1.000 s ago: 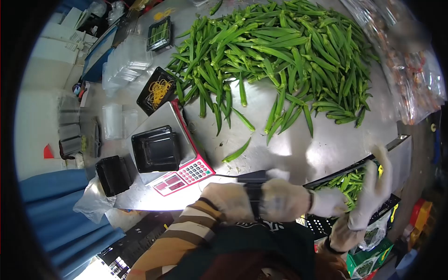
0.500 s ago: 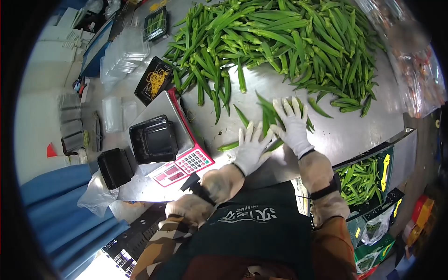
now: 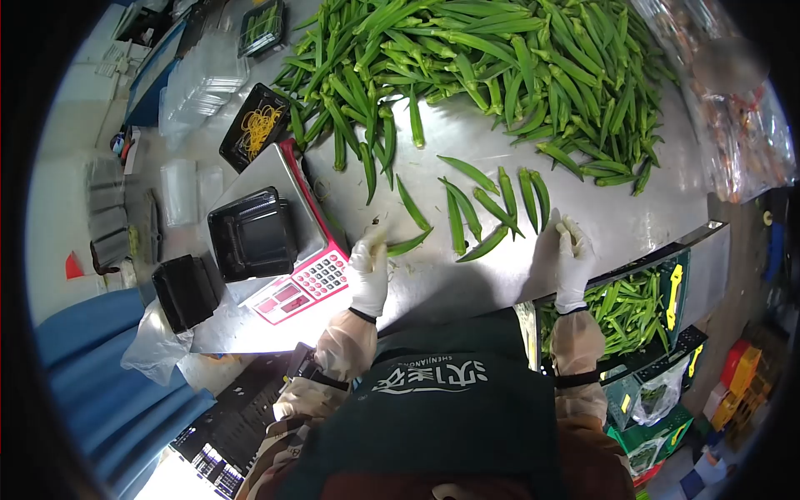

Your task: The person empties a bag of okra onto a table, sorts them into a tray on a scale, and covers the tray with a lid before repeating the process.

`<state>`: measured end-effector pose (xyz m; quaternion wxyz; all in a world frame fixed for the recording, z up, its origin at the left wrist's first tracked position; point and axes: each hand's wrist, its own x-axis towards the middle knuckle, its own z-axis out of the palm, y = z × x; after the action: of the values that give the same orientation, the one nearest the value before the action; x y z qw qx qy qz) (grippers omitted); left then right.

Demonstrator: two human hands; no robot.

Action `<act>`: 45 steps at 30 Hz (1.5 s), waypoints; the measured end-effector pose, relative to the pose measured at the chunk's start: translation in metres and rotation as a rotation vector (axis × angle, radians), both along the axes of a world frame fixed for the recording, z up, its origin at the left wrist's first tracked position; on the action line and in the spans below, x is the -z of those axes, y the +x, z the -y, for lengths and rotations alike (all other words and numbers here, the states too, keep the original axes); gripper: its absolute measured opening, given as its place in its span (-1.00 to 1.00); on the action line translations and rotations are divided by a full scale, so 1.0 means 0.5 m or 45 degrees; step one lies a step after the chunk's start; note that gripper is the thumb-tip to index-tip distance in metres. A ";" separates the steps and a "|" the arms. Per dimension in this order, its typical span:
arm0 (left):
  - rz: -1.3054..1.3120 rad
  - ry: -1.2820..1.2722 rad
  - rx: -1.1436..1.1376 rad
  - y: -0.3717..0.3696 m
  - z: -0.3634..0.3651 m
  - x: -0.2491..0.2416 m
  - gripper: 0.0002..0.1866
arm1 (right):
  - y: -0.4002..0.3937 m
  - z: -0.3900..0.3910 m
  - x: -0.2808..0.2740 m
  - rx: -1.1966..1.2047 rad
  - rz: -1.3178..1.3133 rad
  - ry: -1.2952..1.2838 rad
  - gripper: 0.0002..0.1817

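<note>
My left hand [image 3: 369,271], in a white glove, is curled closed on the steel table beside the scale's keypad, with nothing showing in its fingers. Just to its right a single okra pod [image 3: 410,242] lies close to the glove. My right hand [image 3: 574,260], also gloved, has its fingers curled together near the table's front edge, holding nothing visible. Between the hands several loose okra pods [image 3: 496,211] are spread apart on the metal. Beyond them rises a large okra heap [image 3: 517,62].
A red-and-silver scale [image 3: 304,287] at left bears a black tray [image 3: 252,234]. Nearby are another black tray [image 3: 187,292], a tray of yellow rubber bands [image 3: 263,129] and clear lids [image 3: 204,83]. An okra crate [image 3: 625,317] stands below right; plastic-wrapped goods [image 3: 733,125] lie far right.
My hands have drawn apart and back toward me, the left going left and the right going right. Their fingers went from spread to curled. The pods beneath them now lie uncovered and spaced out.
</note>
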<state>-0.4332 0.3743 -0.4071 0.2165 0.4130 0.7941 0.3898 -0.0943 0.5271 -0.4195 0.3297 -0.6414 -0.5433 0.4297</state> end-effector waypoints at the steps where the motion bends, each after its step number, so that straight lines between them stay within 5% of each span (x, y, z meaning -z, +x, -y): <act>1: -0.015 -0.038 0.126 0.009 -0.011 -0.015 -0.58 | -0.009 -0.009 0.006 0.010 0.086 0.051 -0.64; 5: -0.742 -0.226 0.561 0.018 -0.037 -0.019 -0.47 | -0.084 -0.063 -0.011 -0.035 0.293 0.174 -0.60; 10: -0.291 -0.188 0.437 -0.024 -0.069 -0.062 -0.67 | -0.089 -0.128 0.022 -0.223 0.577 0.065 -0.53; 12: -0.490 0.038 0.503 -0.028 -0.118 -0.087 -0.61 | -0.084 -0.147 -0.005 -0.236 0.472 -0.151 -0.54; 16: -0.960 0.056 0.868 -0.036 -0.193 -0.056 -0.53 | -0.136 -0.133 -0.001 -0.286 0.407 0.032 -0.59; 19: -1.180 -0.213 0.976 -0.033 -0.200 0.002 -0.58 | -0.193 -0.144 -0.042 -0.353 0.859 0.012 -0.42; 23: -0.953 -0.390 0.780 -0.045 -0.196 -0.019 -0.72 | -0.153 -0.165 0.014 -0.281 0.524 0.017 -0.39; 27: -0.502 -0.109 0.872 0.005 -0.219 -0.068 -0.61 | -0.130 -0.174 -0.006 -0.365 0.968 -0.064 -0.39; 30: -0.870 0.067 1.331 0.039 -0.256 -0.062 -0.53 | -0.132 -0.186 -0.005 -0.327 0.855 -0.142 -0.44; 33: -1.154 -0.010 1.484 0.070 -0.262 -0.033 -0.53 | -0.169 -0.176 -0.058 -0.482 0.523 -0.068 -0.47; 36: -1.281 -0.204 1.548 0.076 -0.265 -0.016 -0.55 | -0.209 -0.157 0.035 -0.693 0.924 0.266 -0.46; 40: -0.963 -0.504 1.498 0.020 -0.266 -0.027 -0.61 | -0.175 -0.195 -0.025 -0.565 0.705 -0.027 -0.54; 41: -0.895 -0.515 1.482 0.009 -0.263 -0.059 -0.49 | -0.156 -0.194 -0.042 -0.460 0.524 0.129 -0.60; 44: -0.268 -0.433 1.404 -0.034 -0.253 -0.072 -0.36 | -0.133 -0.149 -0.106 -0.354 0.039 -0.042 -0.64; 45: 0.232 -0.558 1.189 -0.036 -0.243 -0.088 -0.37 | -0.139 -0.120 -0.145 -0.475 0.166 -0.025 -0.66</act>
<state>-0.4514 0.4960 -0.3631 0.5167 0.6324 0.5664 0.1108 -0.1640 0.5872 -0.3470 0.2024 -0.5593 -0.6686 0.4462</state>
